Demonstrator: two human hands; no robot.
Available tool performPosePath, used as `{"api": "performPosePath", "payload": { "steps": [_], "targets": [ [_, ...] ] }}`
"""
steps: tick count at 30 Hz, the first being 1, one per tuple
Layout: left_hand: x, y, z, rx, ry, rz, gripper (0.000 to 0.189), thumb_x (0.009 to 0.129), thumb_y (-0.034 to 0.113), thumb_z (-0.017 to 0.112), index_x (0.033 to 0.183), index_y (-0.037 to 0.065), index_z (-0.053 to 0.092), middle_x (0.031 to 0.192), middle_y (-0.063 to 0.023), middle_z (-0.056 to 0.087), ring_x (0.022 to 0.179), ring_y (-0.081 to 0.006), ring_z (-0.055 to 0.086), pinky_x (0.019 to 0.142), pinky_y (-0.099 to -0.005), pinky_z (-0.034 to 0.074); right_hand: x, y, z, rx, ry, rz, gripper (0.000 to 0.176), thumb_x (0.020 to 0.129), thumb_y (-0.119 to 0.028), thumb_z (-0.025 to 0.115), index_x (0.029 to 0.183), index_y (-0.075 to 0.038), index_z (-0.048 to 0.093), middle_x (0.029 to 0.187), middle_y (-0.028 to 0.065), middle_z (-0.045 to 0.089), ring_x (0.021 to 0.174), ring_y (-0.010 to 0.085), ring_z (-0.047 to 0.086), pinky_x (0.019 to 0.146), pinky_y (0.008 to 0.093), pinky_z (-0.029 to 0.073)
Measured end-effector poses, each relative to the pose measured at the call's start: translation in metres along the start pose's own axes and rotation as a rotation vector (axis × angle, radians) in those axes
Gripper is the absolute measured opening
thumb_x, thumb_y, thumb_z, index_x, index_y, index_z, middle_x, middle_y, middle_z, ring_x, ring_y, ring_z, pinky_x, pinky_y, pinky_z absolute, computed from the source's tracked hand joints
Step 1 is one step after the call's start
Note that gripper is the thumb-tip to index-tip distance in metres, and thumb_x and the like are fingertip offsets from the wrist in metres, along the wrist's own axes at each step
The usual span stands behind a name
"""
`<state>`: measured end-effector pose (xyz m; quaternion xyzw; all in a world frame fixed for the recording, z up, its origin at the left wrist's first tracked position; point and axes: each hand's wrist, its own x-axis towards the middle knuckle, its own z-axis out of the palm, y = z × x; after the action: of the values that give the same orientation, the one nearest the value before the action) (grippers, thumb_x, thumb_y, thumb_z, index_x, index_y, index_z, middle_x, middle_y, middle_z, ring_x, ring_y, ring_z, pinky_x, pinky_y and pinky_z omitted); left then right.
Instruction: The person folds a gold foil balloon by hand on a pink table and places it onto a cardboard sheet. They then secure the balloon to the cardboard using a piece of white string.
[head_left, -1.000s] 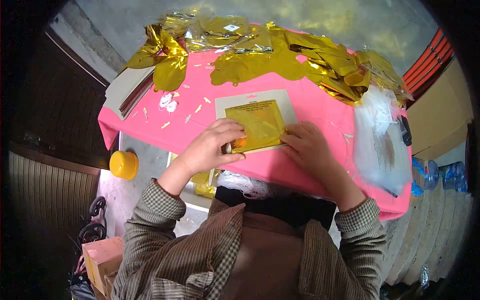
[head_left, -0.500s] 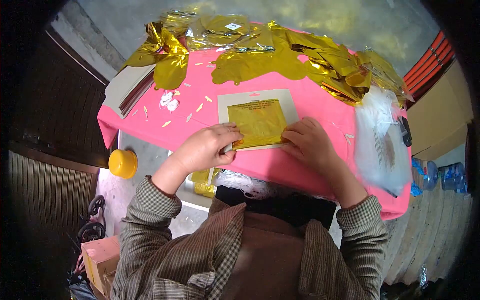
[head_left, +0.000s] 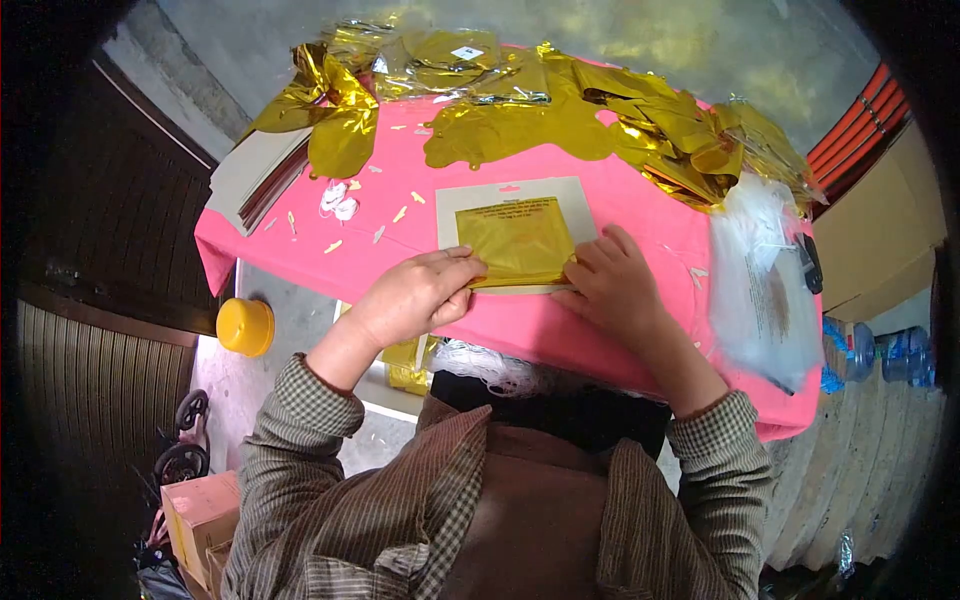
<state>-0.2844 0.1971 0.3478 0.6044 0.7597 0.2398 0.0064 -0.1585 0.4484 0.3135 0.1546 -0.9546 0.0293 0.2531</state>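
A folded gold foil packet (head_left: 517, 240) with dark print along its top edge lies on a pale card (head_left: 450, 203) with a pink-edged hanging slot. At the packet's lower left corner, my left hand (head_left: 425, 290) has its fingers bent and closed on the foil edge. My right hand (head_left: 612, 283) pinches the lower right corner, thumb below and fingers curled above. Both hands rest low over the pink tablecloth (head_left: 530, 330) near its front edge.
Gold foil shapes (head_left: 520, 125) line the table's back. Grey cards (head_left: 262, 175) are stacked at left, near white string (head_left: 340, 204) and small clips. Clear plastic bags (head_left: 760, 290) lie at right beside a black object (head_left: 808, 262). A yellow tub (head_left: 245, 327) stands below left.
The fingers of my right hand have shifted slightly up at the packet's corner. The packet's lower edge looks flatter, and my left hand has moved very little.
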Motion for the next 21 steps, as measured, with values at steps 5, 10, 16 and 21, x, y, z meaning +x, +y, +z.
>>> {"api": "performPosePath", "payload": {
  "steps": [5, 10, 16, 21],
  "targets": [
    [-0.004, 0.008, 0.005, 0.013, 0.089, -0.023, 0.033, 0.077, 0.012, 0.064, 0.108, 0.001, 0.059, 0.110, -0.0171, 0.062, 0.109, -0.0338, 0.057, 0.092, -0.0422, 0.047, 0.001, -0.002, 0.001, -0.057, -0.040, -0.023, 0.026, 0.074, -0.035, 0.068, 0.075, -0.010, 0.058, 0.080, 0.0048, 0.054, 0.082, 0.0233, 0.055, 0.092, 0.0419, 0.042],
    [-0.016, 0.024, 0.026, 0.103, 0.166, 0.043, 0.034, 0.077, 0.018, 0.068, 0.107, 0.004, 0.062, 0.115, -0.0122, 0.060, 0.106, -0.0298, 0.055, 0.089, -0.0418, 0.045, 0.002, -0.002, 0.001, -0.078, -0.067, -0.034, 0.024, 0.075, -0.034, 0.067, 0.074, -0.011, 0.058, 0.077, 0.0035, 0.054, 0.080, 0.0223, 0.055, 0.092, 0.0425, 0.042],
    [-0.012, 0.057, 0.048, 0.087, 0.171, 0.050, 0.042, 0.078, 0.024, 0.067, 0.115, 0.005, 0.061, 0.118, -0.0098, 0.058, 0.104, -0.0266, 0.053, 0.087, -0.0396, 0.042, 0.002, -0.001, 0.005, -0.100, -0.031, -0.052, 0.023, 0.075, -0.032, 0.067, 0.073, -0.011, 0.058, 0.076, 0.0033, 0.054, 0.077, 0.0223, 0.055, 0.094, 0.0454, 0.042],
    [-0.010, 0.061, 0.053, 0.102, 0.168, -0.001, 0.048, 0.076, 0.027, 0.068, 0.117, 0.004, 0.059, 0.118, -0.0100, 0.057, 0.107, -0.0268, 0.051, 0.089, -0.0400, 0.039, 0.001, -0.001, 0.005, -0.104, -0.043, -0.053, 0.021, 0.073, -0.030, 0.069, 0.073, -0.011, 0.059, 0.076, 0.0035, 0.054, 0.078, 0.0226, 0.055, 0.094, 0.0459, 0.043]
  ]
}}
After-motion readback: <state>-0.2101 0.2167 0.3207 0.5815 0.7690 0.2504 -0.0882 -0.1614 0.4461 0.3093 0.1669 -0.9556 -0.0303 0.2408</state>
